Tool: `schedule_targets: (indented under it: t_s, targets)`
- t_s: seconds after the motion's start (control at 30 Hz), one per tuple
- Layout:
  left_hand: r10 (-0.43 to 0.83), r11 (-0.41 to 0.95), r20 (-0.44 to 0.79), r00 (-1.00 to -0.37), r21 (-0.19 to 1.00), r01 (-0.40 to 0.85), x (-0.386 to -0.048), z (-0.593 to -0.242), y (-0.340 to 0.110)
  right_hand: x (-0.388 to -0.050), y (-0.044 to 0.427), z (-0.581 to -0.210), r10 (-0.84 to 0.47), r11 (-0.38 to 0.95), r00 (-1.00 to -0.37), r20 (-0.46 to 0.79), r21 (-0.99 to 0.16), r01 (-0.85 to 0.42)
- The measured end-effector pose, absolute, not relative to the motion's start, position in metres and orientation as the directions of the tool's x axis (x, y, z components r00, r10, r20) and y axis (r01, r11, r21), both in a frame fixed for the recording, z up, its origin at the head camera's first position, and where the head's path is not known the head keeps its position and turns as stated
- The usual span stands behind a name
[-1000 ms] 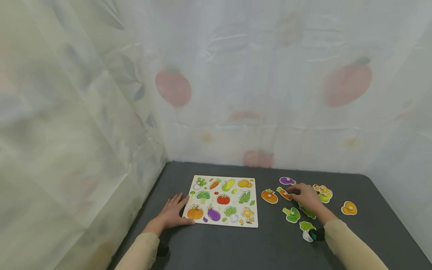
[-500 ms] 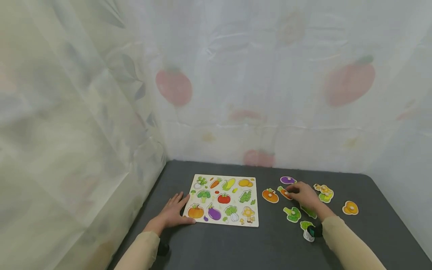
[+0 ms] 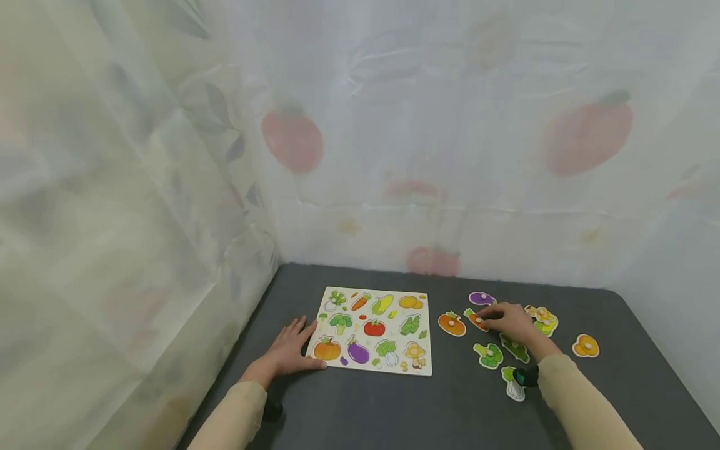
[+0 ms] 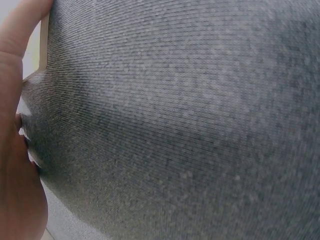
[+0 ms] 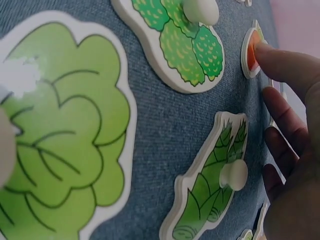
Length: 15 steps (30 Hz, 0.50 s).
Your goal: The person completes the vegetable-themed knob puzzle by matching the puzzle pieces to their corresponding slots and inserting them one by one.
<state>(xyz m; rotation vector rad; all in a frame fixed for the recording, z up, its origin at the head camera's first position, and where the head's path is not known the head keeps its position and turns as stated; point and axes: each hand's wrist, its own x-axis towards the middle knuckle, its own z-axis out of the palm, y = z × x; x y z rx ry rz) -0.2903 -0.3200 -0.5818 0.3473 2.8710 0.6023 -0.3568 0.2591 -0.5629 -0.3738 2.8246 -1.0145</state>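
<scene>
My left hand (image 3: 289, 350) rests with spread fingers against the left edge of a white vegetable puzzle board (image 3: 374, 365). In the left wrist view, the thumb (image 4: 17, 30) lies by a board corner. On the right, my right hand (image 3: 513, 322) pinches the carrot puzzle piece (image 3: 471, 314) at its knob; the piece lies on the table. The right wrist view has the thumb (image 5: 280, 62) on this orange piece, while the other fingers are loosely bent. Near that hand are the asparagus piece (image 5: 202, 200), the broccoli piece (image 5: 187, 65) and the leafy-green piece (image 5: 75, 115).
Around the right hand lie the pumpkin piece (image 3: 452, 324), eggplant piece (image 3: 480, 299), mushroom piece (image 3: 539, 313) overlapping a yellow-green piece (image 3: 547, 327), and a round orange-yellow piece (image 3: 586, 345). Printed curtains (image 3: 360, 156) border the dark table (image 3: 382, 412) behind and at left.
My right fingertips have moved slightly in onto the carrot piece's knob. The left hand and the board stay put; the view has shifted a little.
</scene>
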Motion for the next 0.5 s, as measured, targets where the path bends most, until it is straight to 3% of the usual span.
schedule_targets:
  t_s: [0.5]
  targets:
    - [0.271, 0.883, -0.115, -0.956, 0.425, 0.2, -0.2909, -0.5858, -0.3223, -0.3562, 0.2544, -0.5574, -0.259, 0.762, -0.963, -0.076, -0.629, -0.155]
